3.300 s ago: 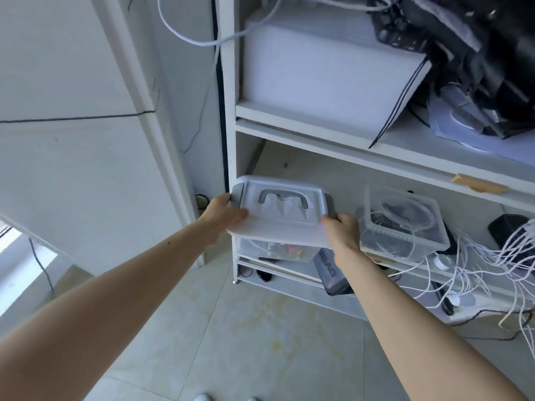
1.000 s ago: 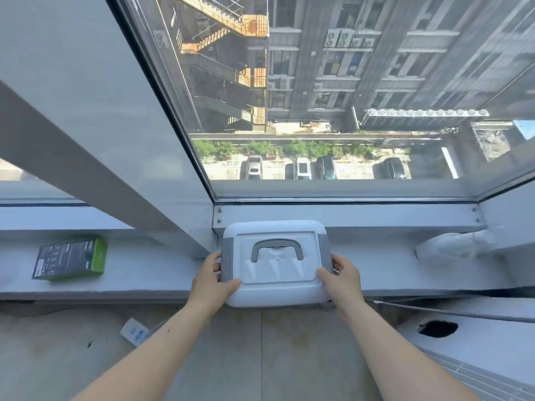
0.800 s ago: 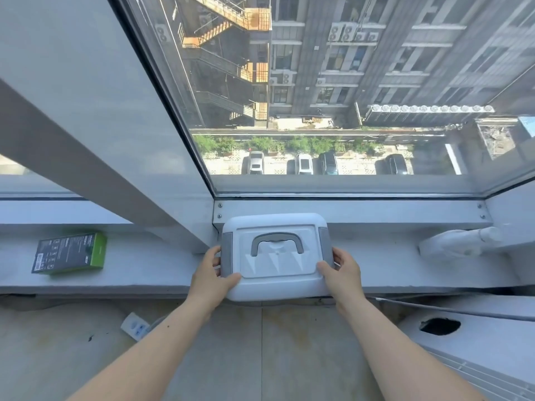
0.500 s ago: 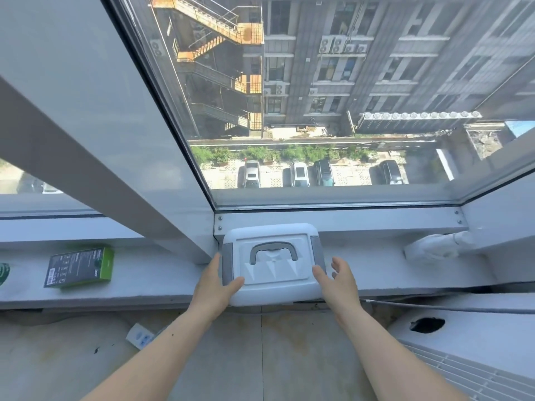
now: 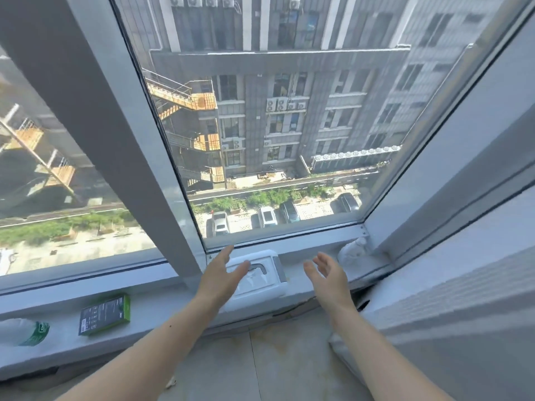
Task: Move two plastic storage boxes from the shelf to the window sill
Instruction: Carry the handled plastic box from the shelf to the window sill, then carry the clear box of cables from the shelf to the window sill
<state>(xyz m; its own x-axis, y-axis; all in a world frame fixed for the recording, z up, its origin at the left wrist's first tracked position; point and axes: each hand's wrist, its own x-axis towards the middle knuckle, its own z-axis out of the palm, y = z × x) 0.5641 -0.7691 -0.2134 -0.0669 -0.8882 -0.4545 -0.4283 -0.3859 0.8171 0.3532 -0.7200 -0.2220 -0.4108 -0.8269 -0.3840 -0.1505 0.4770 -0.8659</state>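
A white plastic storage box point(image 5: 265, 277) with a grey handle on its lid rests on the window sill point(image 5: 162, 302), right under the glass beside the grey window post. My left hand point(image 5: 221, 280) hovers over the box's left half with fingers spread, hiding that part of the lid. My right hand point(image 5: 328, 274) is open in the air to the right of the box, apart from it. Neither hand holds anything. The shelf and any second box are out of view.
A green and black carton point(image 5: 104, 314) lies on the sill to the left, with a plastic bottle point(image 5: 24, 332) at the far left edge. A white lump point(image 5: 351, 254) sits in the sill's right corner. A grey ribbed unit point(image 5: 434, 328) stands at the right.
Both hands have let go of the box, which now stands on the sill, and have lifted away with fingers spread. My view has tilted up and turned right.
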